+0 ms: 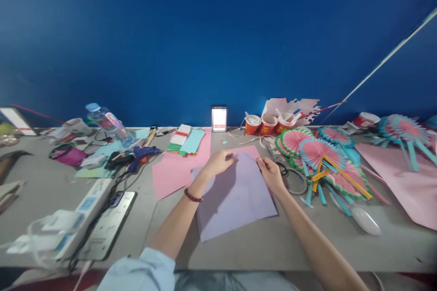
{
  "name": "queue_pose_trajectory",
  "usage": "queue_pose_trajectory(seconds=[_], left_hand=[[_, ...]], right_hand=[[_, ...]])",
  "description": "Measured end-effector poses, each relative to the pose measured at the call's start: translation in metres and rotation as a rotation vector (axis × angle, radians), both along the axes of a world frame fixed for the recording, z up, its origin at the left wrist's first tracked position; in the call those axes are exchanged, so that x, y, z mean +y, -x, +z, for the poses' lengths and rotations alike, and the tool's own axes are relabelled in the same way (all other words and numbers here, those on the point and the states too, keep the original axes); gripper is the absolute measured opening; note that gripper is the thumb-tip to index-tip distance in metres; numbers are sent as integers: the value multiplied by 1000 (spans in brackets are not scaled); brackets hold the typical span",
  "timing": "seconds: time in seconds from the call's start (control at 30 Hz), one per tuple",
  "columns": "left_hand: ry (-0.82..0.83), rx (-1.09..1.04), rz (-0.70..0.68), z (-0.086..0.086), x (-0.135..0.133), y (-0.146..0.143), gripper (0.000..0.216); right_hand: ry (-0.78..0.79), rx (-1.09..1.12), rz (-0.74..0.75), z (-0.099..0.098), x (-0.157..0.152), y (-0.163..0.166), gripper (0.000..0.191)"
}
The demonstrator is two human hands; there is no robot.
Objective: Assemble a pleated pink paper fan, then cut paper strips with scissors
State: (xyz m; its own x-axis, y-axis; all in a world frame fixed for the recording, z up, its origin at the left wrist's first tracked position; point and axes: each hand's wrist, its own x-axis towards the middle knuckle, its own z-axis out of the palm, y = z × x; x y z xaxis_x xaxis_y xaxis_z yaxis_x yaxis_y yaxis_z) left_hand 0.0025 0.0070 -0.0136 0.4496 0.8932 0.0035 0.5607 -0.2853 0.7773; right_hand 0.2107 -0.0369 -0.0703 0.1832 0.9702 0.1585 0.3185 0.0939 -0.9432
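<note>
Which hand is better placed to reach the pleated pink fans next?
Right, likely: the right hand is at the right side of the purple sheet, nearer the pleated pink fans; the left hand is farther left.

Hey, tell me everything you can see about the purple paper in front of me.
The purple paper is a pale, matte, plain sheet with straight near and right edges and a pointed near-left corner. It lies slanted on the grey table, partly over pink paper. A dark shadow crosses its left part. The left-hand grip is at its far edge, though contact is unclear; the right-hand grip holds its right edge near the top.
</note>
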Motion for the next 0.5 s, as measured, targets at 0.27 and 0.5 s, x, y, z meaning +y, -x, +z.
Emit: queue_pose_trajectory(seconds=[0.27, 0.5], left_hand=[[-52, -44, 120, 15, 12, 46, 36], [-71, -66, 254, 16, 21, 79, 38]], right_hand=[[-30, -622, -198, 8, 4, -36, 21], [96, -898, -138, 5, 3, -50, 12]])
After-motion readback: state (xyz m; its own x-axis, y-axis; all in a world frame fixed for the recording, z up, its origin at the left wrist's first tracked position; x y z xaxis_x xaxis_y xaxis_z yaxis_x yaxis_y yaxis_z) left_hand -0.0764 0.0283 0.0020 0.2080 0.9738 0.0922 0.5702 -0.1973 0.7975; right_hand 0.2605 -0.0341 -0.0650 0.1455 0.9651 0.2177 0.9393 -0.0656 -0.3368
